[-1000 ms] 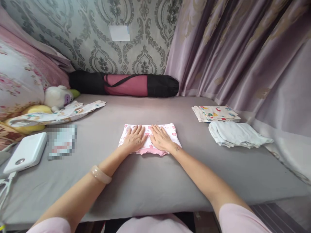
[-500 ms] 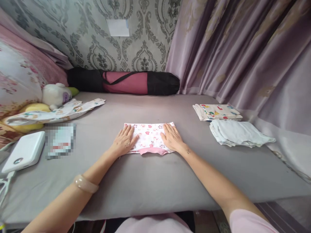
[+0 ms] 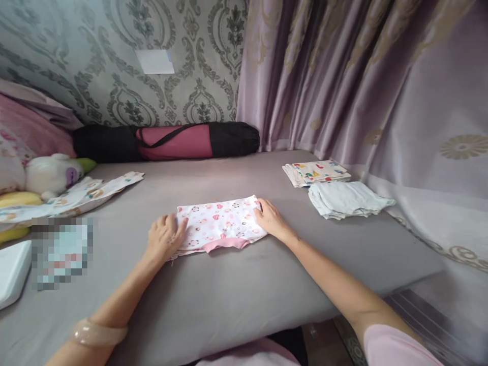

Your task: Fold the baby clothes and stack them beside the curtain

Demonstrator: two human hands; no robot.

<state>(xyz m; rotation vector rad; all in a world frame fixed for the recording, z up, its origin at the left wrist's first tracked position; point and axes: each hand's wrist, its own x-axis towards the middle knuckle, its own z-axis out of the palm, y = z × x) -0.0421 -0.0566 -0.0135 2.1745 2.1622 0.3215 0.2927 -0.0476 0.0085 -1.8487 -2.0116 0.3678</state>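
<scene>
A folded white baby garment (image 3: 219,221), printed with pink hearts and flowers, lies in front of me with its pink curved trim towards me. At its left edge, my left hand (image 3: 164,238) is closed, thumb on top and fingers curled at the side. My right hand (image 3: 273,219) grips the opposite edge the same way, its fingertips partly hidden by the cloth. The right side of the garment seems slightly raised at its far corner; I cannot tell whether it is off the surface.
Folded letter-print cloths (image 3: 318,173) and folded pale cloths (image 3: 345,199) lie on the right of the grey surface (image 3: 244,292). Along the wall rests a black and maroon long bag (image 3: 175,142). Leftward are a patterned cloth (image 3: 102,193), a plush toy (image 3: 51,175), a blurred packet (image 3: 64,254) and a white device (image 3: 13,274).
My hands, flat on the garment before, have slid out to its side edges and closed on them. The view has turned to the right, and the garment looks slightly tilted.
</scene>
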